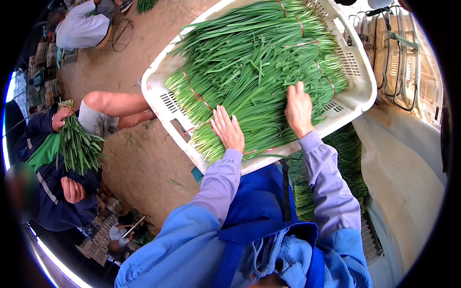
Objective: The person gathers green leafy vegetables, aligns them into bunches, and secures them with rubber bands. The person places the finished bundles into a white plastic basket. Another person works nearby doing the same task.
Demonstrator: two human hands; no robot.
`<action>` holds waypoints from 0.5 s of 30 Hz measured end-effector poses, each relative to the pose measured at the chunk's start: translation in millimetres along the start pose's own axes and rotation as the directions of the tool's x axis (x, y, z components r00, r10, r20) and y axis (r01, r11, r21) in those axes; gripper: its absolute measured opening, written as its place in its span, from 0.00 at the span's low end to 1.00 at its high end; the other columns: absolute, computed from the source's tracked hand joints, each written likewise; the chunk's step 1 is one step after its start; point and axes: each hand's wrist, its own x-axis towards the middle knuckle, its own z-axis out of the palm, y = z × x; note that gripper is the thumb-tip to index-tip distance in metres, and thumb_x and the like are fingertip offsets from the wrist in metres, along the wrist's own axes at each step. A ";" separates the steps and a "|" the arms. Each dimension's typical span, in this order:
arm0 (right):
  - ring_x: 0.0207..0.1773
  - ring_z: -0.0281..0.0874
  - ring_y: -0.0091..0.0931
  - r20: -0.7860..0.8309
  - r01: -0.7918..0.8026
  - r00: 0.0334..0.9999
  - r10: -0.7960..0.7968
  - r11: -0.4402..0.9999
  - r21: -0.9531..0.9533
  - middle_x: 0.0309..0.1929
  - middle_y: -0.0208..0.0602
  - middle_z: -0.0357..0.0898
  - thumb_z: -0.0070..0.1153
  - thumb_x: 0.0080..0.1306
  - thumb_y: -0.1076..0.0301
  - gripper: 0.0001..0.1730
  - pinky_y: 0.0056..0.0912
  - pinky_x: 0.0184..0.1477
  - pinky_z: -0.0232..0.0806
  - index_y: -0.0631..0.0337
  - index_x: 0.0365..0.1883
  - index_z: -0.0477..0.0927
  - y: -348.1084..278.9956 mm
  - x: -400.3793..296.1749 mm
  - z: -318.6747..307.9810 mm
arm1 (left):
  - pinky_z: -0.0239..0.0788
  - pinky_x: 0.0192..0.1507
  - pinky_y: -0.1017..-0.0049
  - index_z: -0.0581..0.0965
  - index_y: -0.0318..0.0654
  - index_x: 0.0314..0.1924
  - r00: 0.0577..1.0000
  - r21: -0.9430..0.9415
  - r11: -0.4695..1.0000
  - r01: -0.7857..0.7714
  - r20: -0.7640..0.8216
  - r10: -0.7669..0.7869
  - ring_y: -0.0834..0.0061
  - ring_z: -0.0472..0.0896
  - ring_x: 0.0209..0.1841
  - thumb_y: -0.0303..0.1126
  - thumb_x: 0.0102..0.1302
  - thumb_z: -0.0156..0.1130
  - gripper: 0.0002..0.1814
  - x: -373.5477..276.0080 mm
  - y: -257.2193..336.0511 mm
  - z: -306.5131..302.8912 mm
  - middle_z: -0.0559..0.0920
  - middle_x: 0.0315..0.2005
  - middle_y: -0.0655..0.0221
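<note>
A white plastic crate before me holds several bundles of long green leafy stalks, likely Chinese chives, bound with thin red ties. My left hand lies flat on the near bundle, by its pale stem ends, fingers extended and holding nothing that I can see. On the right, my right hand rests on the leaves with its fingers curled down; the fingertips are partly hidden, so whether they grip any leaves is unclear.
At the left, a seated co-worker holds a green bundle. Another person is at the upper left. More bundles lie below the crate's right side, beside a pale sheet. Stacked crates stand at the upper right.
</note>
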 end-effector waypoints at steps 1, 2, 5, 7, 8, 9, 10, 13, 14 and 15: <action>0.30 0.73 0.43 -0.041 -0.109 0.993 0.109 0.994 0.008 0.38 0.48 0.65 0.51 0.49 0.85 0.12 0.46 0.34 0.69 0.66 0.33 0.69 20.3 2.7 -7.1 | 0.34 0.72 0.58 0.54 0.35 0.69 1.000 0.015 1.000 -0.001 -0.007 0.001 0.62 0.49 0.73 0.37 0.72 0.42 0.29 -0.2 -0.3 0.9 0.55 0.70 0.62; 0.29 0.74 0.44 -0.182 -0.160 0.971 0.155 0.987 -0.014 0.40 0.49 0.65 0.52 0.49 0.86 0.14 0.47 0.32 0.69 0.65 0.35 0.69 49.1 6.5 -15.4 | 0.34 0.72 0.58 0.54 0.35 0.69 1.000 0.027 1.000 0.004 -0.017 -0.003 0.62 0.49 0.73 0.37 0.72 0.42 0.29 -0.5 -0.6 2.1 0.55 0.70 0.62; 0.52 0.74 0.39 -0.524 -0.312 0.831 0.186 0.936 -0.164 0.55 0.44 0.68 0.53 0.50 0.86 0.29 0.41 0.44 0.68 0.56 0.53 0.74 99.9 18.8 -71.5 | 0.34 0.72 0.59 0.55 0.36 0.69 1.000 0.043 0.999 0.013 -0.024 -0.012 0.63 0.49 0.73 0.37 0.72 0.42 0.29 -0.1 4.2 1.6 0.55 0.70 0.64; 0.50 0.71 0.36 -0.402 -0.093 0.901 0.166 0.976 0.195 0.47 0.39 0.75 0.58 0.52 0.81 0.22 0.36 0.46 0.64 0.55 0.47 0.80 103.7 22.3 -78.5 | 0.34 0.72 0.59 0.55 0.36 0.69 1.000 0.052 0.999 0.007 -0.015 -0.006 0.63 0.49 0.73 0.37 0.72 0.42 0.29 0.0 3.8 -0.3 0.55 0.70 0.65; 0.47 0.70 0.35 -0.319 -0.054 0.937 0.140 0.964 0.262 0.41 0.37 0.77 0.61 0.52 0.77 0.16 0.35 0.47 0.63 0.55 0.41 0.83 96.4 26.0 -73.9 | 0.34 0.72 0.59 0.55 0.37 0.69 1.000 0.052 0.999 0.005 -0.011 -0.004 0.63 0.48 0.73 0.37 0.71 0.42 0.29 -0.7 3.5 -0.3 0.55 0.70 0.66; 0.44 0.68 0.34 -0.239 -0.024 0.965 0.109 0.943 0.331 0.35 0.35 0.78 0.64 0.52 0.73 0.11 0.34 0.47 0.62 0.56 0.36 0.85 79.9 31.6 -68.3 | 0.34 0.72 0.59 0.55 0.37 0.70 1.000 0.051 0.999 -0.002 -0.007 0.002 0.63 0.48 0.73 0.37 0.71 0.42 0.29 0.0 4.5 -1.3 0.55 0.70 0.66; 0.42 0.66 0.34 -0.217 0.005 0.973 0.078 0.934 0.357 0.32 0.34 0.77 0.65 0.52 0.70 0.09 0.34 0.46 0.62 0.56 0.34 0.85 68.7 36.4 -57.0 | 0.35 0.72 0.58 0.57 0.38 0.69 1.000 0.034 0.999 -0.005 -0.029 0.006 0.63 0.50 0.72 0.36 0.72 0.39 0.26 0.6 5.9 -2.3 0.58 0.69 0.66; 0.40 0.65 0.35 -0.036 -0.055 0.997 0.072 0.932 0.358 0.28 0.35 0.74 0.66 0.52 0.64 0.10 0.37 0.43 0.61 0.56 0.33 0.86 45.7 47.6 -25.6 | 0.35 0.72 0.57 0.57 0.38 0.69 1.000 0.023 1.000 -0.015 -0.021 0.015 0.63 0.50 0.72 0.36 0.72 0.39 0.26 0.4 5.0 -4.3 0.58 0.69 0.65; 0.41 0.65 0.36 -0.036 -0.078 0.995 0.097 0.933 0.352 0.29 0.35 0.73 0.67 0.51 0.63 0.12 0.39 0.44 0.60 0.55 0.34 0.86 43.0 49.6 -13.9 | 0.35 0.72 0.57 0.57 0.38 0.69 0.999 0.025 0.999 -0.023 -0.028 0.024 0.63 0.50 0.72 0.36 0.72 0.39 0.26 1.0 5.2 -3.6 0.58 0.69 0.65; 0.42 0.65 0.36 -0.020 -0.072 0.996 0.084 0.941 0.329 0.30 0.35 0.73 0.67 0.50 0.61 0.14 0.41 0.45 0.59 0.54 0.36 0.86 37.3 51.1 -12.6 | 0.35 0.71 0.57 0.57 0.38 0.69 0.999 0.030 0.999 -0.024 -0.034 0.025 0.63 0.51 0.72 0.36 0.72 0.39 0.26 -0.4 4.9 -2.0 0.58 0.69 0.65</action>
